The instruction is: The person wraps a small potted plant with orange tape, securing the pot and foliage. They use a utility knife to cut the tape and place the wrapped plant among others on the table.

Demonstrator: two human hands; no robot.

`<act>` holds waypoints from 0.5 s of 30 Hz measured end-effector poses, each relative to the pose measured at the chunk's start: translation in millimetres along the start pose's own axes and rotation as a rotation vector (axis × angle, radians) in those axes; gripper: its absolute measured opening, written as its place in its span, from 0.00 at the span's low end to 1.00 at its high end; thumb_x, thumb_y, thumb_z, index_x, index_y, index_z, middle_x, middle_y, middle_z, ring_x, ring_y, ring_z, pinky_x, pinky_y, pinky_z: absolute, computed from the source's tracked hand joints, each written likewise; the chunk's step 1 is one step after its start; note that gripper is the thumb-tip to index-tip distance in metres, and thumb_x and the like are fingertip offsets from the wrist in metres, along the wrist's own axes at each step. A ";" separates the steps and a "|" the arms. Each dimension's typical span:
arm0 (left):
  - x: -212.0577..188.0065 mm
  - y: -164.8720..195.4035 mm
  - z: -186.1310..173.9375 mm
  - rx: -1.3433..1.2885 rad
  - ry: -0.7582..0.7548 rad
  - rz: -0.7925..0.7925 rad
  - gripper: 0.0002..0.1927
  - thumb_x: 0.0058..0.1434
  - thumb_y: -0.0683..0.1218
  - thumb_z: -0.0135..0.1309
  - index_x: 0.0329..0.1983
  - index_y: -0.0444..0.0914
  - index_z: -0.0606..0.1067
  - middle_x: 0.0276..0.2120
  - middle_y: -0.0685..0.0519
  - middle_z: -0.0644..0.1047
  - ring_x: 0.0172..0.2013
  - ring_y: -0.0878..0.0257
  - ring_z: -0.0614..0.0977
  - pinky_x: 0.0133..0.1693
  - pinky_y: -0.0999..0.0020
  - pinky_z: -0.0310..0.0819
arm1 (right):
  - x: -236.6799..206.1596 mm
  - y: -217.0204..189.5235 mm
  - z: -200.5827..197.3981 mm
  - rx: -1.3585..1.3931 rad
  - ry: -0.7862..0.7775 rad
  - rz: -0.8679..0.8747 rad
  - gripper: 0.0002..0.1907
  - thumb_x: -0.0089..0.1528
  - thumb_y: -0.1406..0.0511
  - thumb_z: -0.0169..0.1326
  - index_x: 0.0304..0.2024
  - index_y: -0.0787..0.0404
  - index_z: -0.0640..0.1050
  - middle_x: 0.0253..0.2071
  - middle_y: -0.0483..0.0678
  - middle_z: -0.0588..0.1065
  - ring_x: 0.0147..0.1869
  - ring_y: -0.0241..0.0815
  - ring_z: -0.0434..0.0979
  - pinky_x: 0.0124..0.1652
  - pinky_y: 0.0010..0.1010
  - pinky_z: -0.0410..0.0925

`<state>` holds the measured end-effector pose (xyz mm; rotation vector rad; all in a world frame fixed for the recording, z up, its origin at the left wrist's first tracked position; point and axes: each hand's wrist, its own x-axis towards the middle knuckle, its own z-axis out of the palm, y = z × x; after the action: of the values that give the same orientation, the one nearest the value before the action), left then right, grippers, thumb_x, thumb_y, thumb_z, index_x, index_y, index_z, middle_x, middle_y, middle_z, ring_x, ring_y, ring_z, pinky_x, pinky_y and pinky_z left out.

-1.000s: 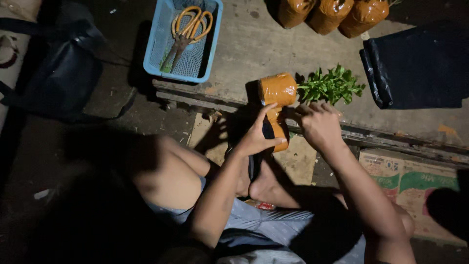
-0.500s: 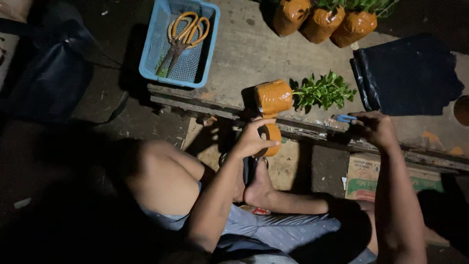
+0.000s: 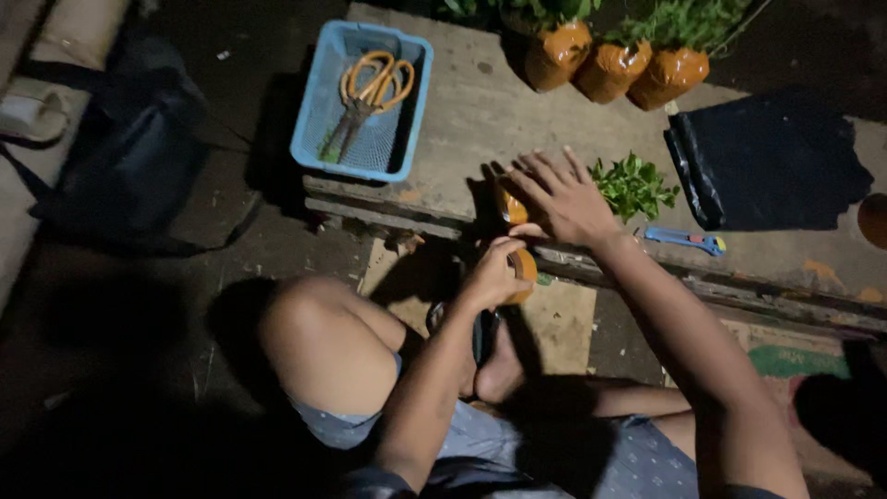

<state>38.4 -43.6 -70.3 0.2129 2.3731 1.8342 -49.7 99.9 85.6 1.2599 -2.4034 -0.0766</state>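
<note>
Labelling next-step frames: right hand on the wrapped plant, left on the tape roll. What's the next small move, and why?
Probably draw the tape roll a bit further round the bundle. The right hand lies spread over the orange-wrapped bundle, pinning it on the board, while the left hand grips the roll just below it. The cutter lies untouched to the right.

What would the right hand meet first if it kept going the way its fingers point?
The right hand points up-left across the board; the blue basket holding the orange-handled scissors likely comes first, though depth is unclear.
</note>
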 end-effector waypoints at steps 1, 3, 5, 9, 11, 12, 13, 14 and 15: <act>1.2 -4.3 -1.0 0.027 0.039 0.154 0.38 0.38 0.45 0.72 0.55 0.30 0.75 0.59 0.39 0.72 0.58 0.47 0.76 0.59 0.60 0.69 | 10.3 1.4 1.0 0.065 -0.027 -0.008 0.49 0.55 0.36 0.54 0.68 0.57 0.68 0.63 0.55 0.72 0.67 0.56 0.72 0.65 0.53 0.63; -0.9 -12.8 -3.5 0.043 0.008 0.161 0.36 0.41 0.44 0.70 0.56 0.30 0.75 0.58 0.40 0.74 0.59 0.47 0.76 0.61 0.61 0.69 | 19.7 4.7 1.3 0.202 -0.094 -0.027 0.48 0.59 0.36 0.55 0.70 0.59 0.67 0.63 0.57 0.72 0.66 0.57 0.72 0.67 0.50 0.64; -3.0 -17.7 -6.5 0.083 -0.052 0.130 0.35 0.41 0.44 0.69 0.55 0.30 0.76 0.55 0.40 0.76 0.58 0.48 0.78 0.61 0.61 0.70 | 22.3 6.4 3.1 0.257 -0.152 -0.014 0.49 0.55 0.36 0.56 0.68 0.59 0.67 0.61 0.57 0.72 0.64 0.59 0.72 0.63 0.47 0.65; -15.6 -8.1 -15.0 0.201 -0.235 0.063 0.33 0.34 0.46 0.72 0.47 0.32 0.80 0.49 0.42 0.78 0.54 0.48 0.78 0.57 0.62 0.71 | 20.8 6.3 12.4 0.273 -0.228 0.022 0.51 0.49 0.38 0.61 0.66 0.60 0.68 0.59 0.56 0.72 0.63 0.59 0.71 0.58 0.47 0.67; -24.4 10.2 -23.3 0.237 -0.272 0.112 0.34 0.32 0.47 0.73 0.46 0.33 0.80 0.49 0.42 0.78 0.54 0.49 0.78 0.57 0.61 0.70 | 20.2 6.8 18.8 0.197 -0.279 0.037 0.48 0.48 0.46 0.60 0.68 0.59 0.67 0.61 0.56 0.71 0.65 0.58 0.70 0.57 0.45 0.67; -32.4 22.6 -28.6 0.250 -0.281 0.158 0.35 0.32 0.48 0.73 0.47 0.33 0.80 0.49 0.42 0.78 0.54 0.49 0.78 0.57 0.61 0.70 | 17.6 4.3 22.2 0.163 -0.303 0.053 0.47 0.48 0.50 0.60 0.68 0.59 0.67 0.62 0.55 0.71 0.66 0.57 0.70 0.57 0.44 0.67; -38.4 37.8 -36.7 0.270 -0.293 0.211 0.36 0.32 0.49 0.74 0.48 0.33 0.79 0.49 0.43 0.78 0.54 0.49 0.78 0.57 0.61 0.70 | 16.1 2.3 25.1 0.069 -0.295 0.047 0.43 0.51 0.51 0.59 0.67 0.58 0.67 0.61 0.54 0.71 0.67 0.55 0.70 0.59 0.45 0.65; -45.4 54.3 -46.4 0.271 -0.316 0.234 0.36 0.34 0.49 0.73 0.50 0.35 0.79 0.50 0.43 0.78 0.54 0.48 0.78 0.57 0.60 0.70 | 16.9 1.3 28.8 -0.029 -0.282 0.042 0.39 0.54 0.52 0.57 0.66 0.57 0.68 0.61 0.53 0.71 0.67 0.53 0.70 0.61 0.45 0.63; -56.7 72.4 -57.6 0.274 -0.335 0.256 0.36 0.37 0.49 0.72 0.52 0.37 0.79 0.51 0.44 0.79 0.53 0.48 0.78 0.57 0.60 0.71 | 19.2 0.5 31.2 -0.127 -0.267 0.034 0.34 0.57 0.52 0.56 0.64 0.55 0.69 0.60 0.51 0.72 0.68 0.51 0.70 0.63 0.46 0.61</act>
<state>85.1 -91.2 15.3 0.8176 2.4260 1.4102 -71.9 80.4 64.0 1.2154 -2.5952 -0.4051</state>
